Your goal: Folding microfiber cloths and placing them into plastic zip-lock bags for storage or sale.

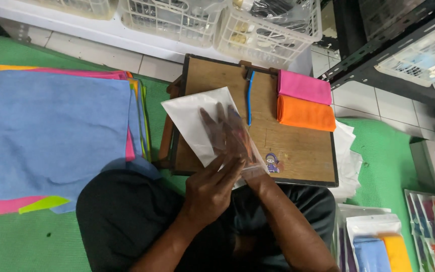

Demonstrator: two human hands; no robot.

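Dark-trousered knees (127, 216) are being seen nearest the camera, with both forearms being extended forward from them over a small wooden board (298, 151). A flat pouch (197, 118), white on one face and clear on the other, is being held above the near left part of that board. The left hand (211, 189) is being closed on the pouch's near edge, fingers pinched together on the film. The right hand (227, 132) is being kept inside the pouch, its fingers spread flat and showing through the clear face; no object is being clamped by it. The pouch's long axis is being run diagonally, from the near mouth at the hands toward the far left corner. Folded cloths, one pink (304, 86) and one orange (305, 113), are being kept at the board's far right, well apart from the pouch and nearer the right hand. A blue pen-like tool (249, 98) is lying between pouch and cloths. A stack of blue and coloured cloths (51, 131) is being kept on the green mat (21, 242) to the left. Filled pouches (378, 242) are lying at the near right, and white baskets (268, 30) are standing beyond the board.
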